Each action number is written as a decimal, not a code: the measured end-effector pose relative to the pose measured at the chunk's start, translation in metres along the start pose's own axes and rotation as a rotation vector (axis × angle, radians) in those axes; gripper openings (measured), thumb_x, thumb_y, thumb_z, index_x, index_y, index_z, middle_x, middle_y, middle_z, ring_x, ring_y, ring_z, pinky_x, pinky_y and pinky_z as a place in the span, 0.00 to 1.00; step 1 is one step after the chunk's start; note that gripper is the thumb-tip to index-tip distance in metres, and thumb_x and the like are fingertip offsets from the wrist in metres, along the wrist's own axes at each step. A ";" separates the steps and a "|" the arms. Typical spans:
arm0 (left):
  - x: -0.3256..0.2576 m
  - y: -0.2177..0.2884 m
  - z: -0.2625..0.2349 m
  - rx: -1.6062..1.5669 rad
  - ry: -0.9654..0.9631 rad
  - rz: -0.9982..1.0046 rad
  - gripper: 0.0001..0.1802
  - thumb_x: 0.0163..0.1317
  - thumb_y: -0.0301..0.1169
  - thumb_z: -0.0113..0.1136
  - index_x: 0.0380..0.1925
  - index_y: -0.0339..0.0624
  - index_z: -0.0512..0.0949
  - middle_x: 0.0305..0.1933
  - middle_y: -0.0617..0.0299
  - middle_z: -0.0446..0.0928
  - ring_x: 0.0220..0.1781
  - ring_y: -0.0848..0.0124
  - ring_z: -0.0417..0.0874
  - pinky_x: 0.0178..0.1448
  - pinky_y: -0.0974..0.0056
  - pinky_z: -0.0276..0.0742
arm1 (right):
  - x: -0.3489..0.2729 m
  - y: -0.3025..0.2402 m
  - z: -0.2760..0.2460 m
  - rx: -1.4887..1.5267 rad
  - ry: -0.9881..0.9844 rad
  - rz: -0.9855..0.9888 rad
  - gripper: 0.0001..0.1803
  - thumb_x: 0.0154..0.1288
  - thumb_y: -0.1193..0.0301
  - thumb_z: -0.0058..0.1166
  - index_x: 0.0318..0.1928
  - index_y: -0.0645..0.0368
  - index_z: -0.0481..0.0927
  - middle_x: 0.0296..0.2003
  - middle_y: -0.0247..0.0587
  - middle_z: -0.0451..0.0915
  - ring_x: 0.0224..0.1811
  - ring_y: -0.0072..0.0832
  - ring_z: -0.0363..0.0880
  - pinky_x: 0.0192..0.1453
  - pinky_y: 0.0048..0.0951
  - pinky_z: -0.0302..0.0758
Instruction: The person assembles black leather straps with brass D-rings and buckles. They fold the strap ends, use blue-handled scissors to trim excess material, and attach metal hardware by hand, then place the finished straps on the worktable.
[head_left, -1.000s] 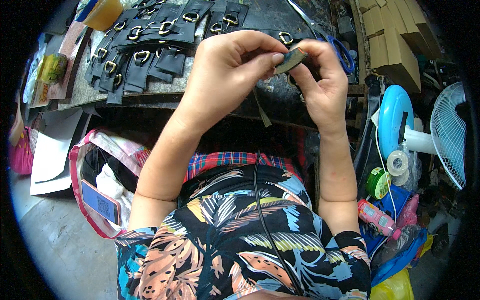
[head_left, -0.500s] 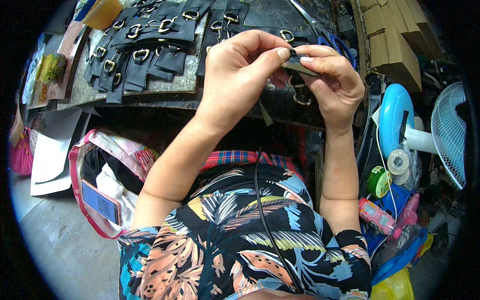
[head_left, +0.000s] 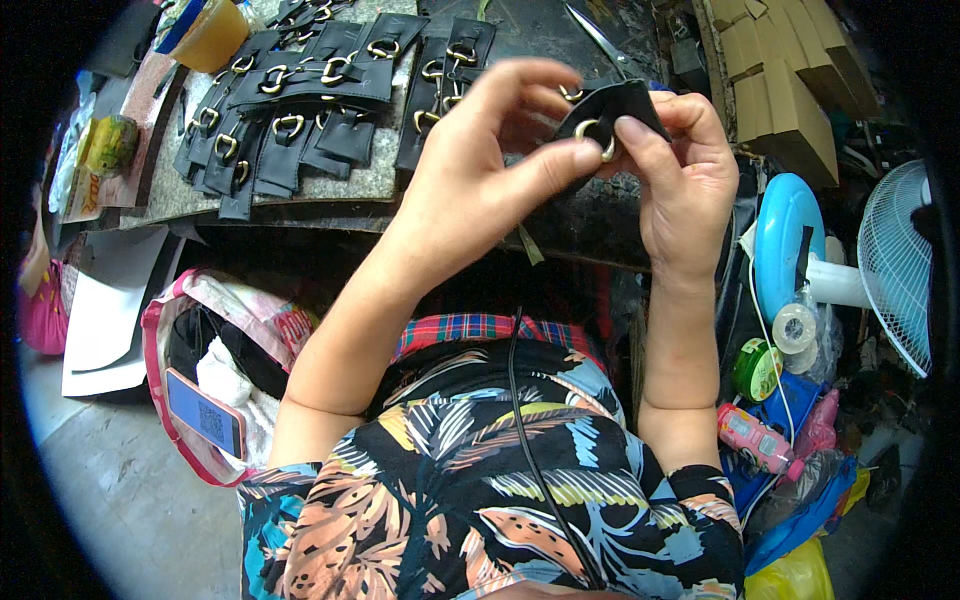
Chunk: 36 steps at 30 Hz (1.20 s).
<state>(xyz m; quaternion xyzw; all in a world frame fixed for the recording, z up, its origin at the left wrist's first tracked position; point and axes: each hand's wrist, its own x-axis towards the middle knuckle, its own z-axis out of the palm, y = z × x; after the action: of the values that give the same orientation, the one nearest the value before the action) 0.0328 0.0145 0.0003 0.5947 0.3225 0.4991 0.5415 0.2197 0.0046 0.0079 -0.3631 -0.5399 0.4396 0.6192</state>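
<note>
A short black leather strap piece (head_left: 625, 103) with a gold-coloured metal ring (head_left: 606, 150) is held up over the far edge of the workbench. My right hand (head_left: 692, 175) pinches its right side, thumb on the front face and fingers behind. From the left, my left hand (head_left: 490, 165) closes on it with the thumb tip against the ring; its other fingertips are partly hidden behind the leather. Several similar black straps with metal rings (head_left: 320, 85) lie overlapping on a speckled grey board (head_left: 375, 180) to the left. Scissors (head_left: 597, 38) lie behind the held piece, their handles mostly covered.
Cardboard boxes (head_left: 785, 110) stand at the back right. Beside my right arm are a blue and white fan (head_left: 795, 235), a tape roll (head_left: 795, 328) and a pink bottle (head_left: 755, 437). A phone (head_left: 205, 412) rests in a bag (head_left: 160, 375) at left; a yellowish tub (head_left: 212, 38) stands far left.
The strap piece has been turned, so its broad black face and ring now show instead of its edge. My left fingers have spread from a tight pinch, and the left thumb has moved to the ring.
</note>
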 end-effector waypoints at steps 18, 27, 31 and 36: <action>-0.023 -0.003 -0.005 0.691 -0.083 0.222 0.13 0.65 0.23 0.62 0.50 0.43 0.82 0.40 0.55 0.85 0.45 0.52 0.85 0.49 0.60 0.82 | -0.033 -0.006 -0.026 -1.143 -0.224 -0.185 0.06 0.74 0.69 0.58 0.38 0.58 0.80 0.31 0.42 0.82 0.34 0.45 0.84 0.38 0.38 0.79; -0.028 -0.019 0.011 0.972 -0.096 0.525 0.16 0.55 0.25 0.73 0.45 0.44 0.85 0.45 0.58 0.81 0.46 0.56 0.80 0.51 0.56 0.79 | -0.034 0.000 -0.032 -0.947 -0.040 -0.115 0.08 0.68 0.65 0.66 0.37 0.56 0.85 0.31 0.38 0.82 0.33 0.39 0.83 0.38 0.37 0.77; -0.024 -0.028 0.014 0.941 -0.106 0.526 0.12 0.51 0.27 0.74 0.38 0.44 0.86 0.39 0.64 0.80 0.44 0.61 0.79 0.47 0.58 0.76 | -0.041 -0.004 -0.028 -1.028 -0.134 -0.044 0.11 0.64 0.64 0.69 0.30 0.58 0.85 0.28 0.39 0.80 0.32 0.39 0.81 0.36 0.37 0.75; -0.021 -0.032 0.010 0.885 -0.098 0.518 0.11 0.50 0.28 0.73 0.36 0.45 0.88 0.37 0.66 0.80 0.43 0.64 0.79 0.45 0.59 0.75 | -0.040 -0.001 -0.022 -0.995 -0.126 -0.083 0.09 0.62 0.66 0.68 0.29 0.56 0.84 0.28 0.36 0.81 0.34 0.38 0.82 0.38 0.38 0.76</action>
<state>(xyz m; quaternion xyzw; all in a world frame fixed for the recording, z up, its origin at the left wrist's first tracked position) 0.0414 -0.0021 -0.0353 0.8501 0.3188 0.4042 0.1112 0.2404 -0.0326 -0.0086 -0.5654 -0.7344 0.1251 0.3540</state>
